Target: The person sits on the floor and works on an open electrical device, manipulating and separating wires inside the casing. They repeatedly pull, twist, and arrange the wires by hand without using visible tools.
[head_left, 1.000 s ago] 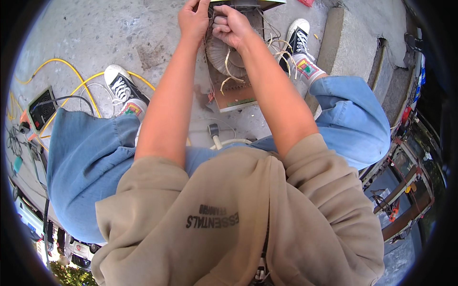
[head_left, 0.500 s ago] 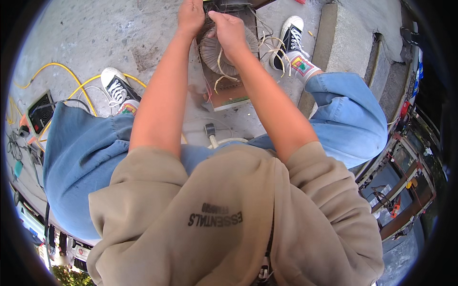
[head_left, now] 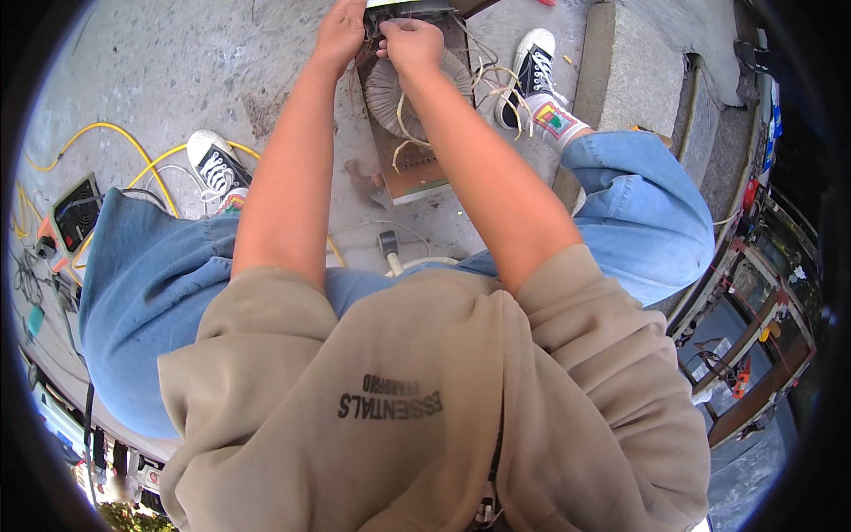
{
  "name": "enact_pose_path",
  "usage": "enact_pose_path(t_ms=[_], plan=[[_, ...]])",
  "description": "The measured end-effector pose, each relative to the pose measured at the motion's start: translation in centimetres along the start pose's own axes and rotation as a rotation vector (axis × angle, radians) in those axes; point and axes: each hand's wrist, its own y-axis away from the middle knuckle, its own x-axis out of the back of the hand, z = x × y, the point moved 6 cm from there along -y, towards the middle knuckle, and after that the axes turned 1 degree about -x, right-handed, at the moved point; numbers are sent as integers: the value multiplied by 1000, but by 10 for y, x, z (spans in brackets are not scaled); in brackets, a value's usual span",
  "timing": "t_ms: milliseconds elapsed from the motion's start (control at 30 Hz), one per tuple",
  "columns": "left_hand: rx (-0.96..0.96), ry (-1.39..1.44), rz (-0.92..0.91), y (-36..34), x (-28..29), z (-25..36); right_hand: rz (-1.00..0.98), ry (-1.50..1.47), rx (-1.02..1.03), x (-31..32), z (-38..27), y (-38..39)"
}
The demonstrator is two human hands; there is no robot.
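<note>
An opened electrical unit with a brown metal base (head_left: 421, 182) lies on the ground between my feet. On the base sits a ring-shaped coil (head_left: 378, 99) wrapped in pale material, and loose off-white wires (head_left: 505, 82) stick out beside it. At the unit's far end is a dark panel (head_left: 412, 11) with a pale upper edge, partly cut off by the picture's top. My left hand (head_left: 342, 37) is closed at the panel's left side, its fingertips hidden. Just below the panel, my right hand (head_left: 414, 44) pinches among thin dark wires; what lies between its fingertips is too small to make out.
A yellow cable (head_left: 133, 140) curves over the concrete at left, near a black vented box (head_left: 75, 211). A black-ended plug (head_left: 388, 241) lies close to me. A raised concrete step (head_left: 629, 71) stands at right, with metal frames (head_left: 753, 355) beyond.
Both hands have shifted slightly left in the picture, and the right fingers have bent in under the panel. More of the panel and its pale edge now shows.
</note>
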Motion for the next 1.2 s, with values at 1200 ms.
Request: enact_pose_path(t_ms=[1200], plan=[[94,138,-51,4,-10,13,197,814,336,-4,-29,9]])
